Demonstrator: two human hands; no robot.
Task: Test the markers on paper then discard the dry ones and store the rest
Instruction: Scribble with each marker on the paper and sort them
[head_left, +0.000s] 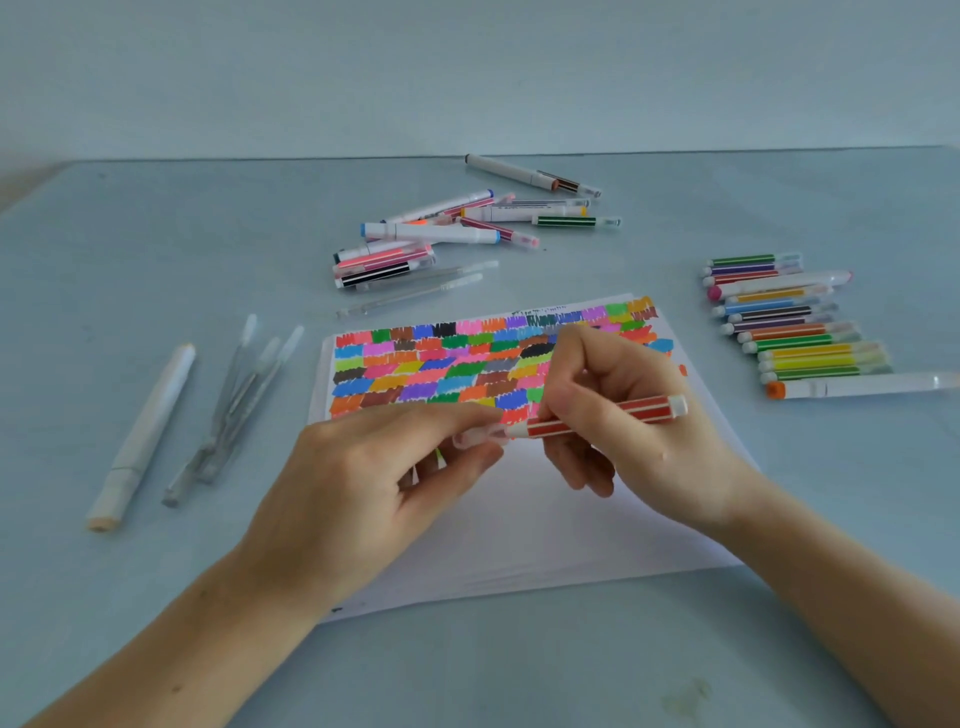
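Right hand (639, 431): fingers curled round a red striped marker (597, 415), held roughly level just above the paper, white end pointing right.
Left hand (374, 478): thumb and forefinger pinch the clear cap (480, 435) at the marker's left end; whether the cap is fully seated is hard to tell.
Paper (519, 519): white stack in the middle of the desk (156, 597), far half filled with rows of colour swatches (441, 364).
Far pile (447, 234): loose markers lying criss-cross beyond the paper.
Right row (795, 322): striped markers laid side by side, well apart from the paper.
Left group (234, 405): pale and clear pens beside a thick white marker (143, 436).
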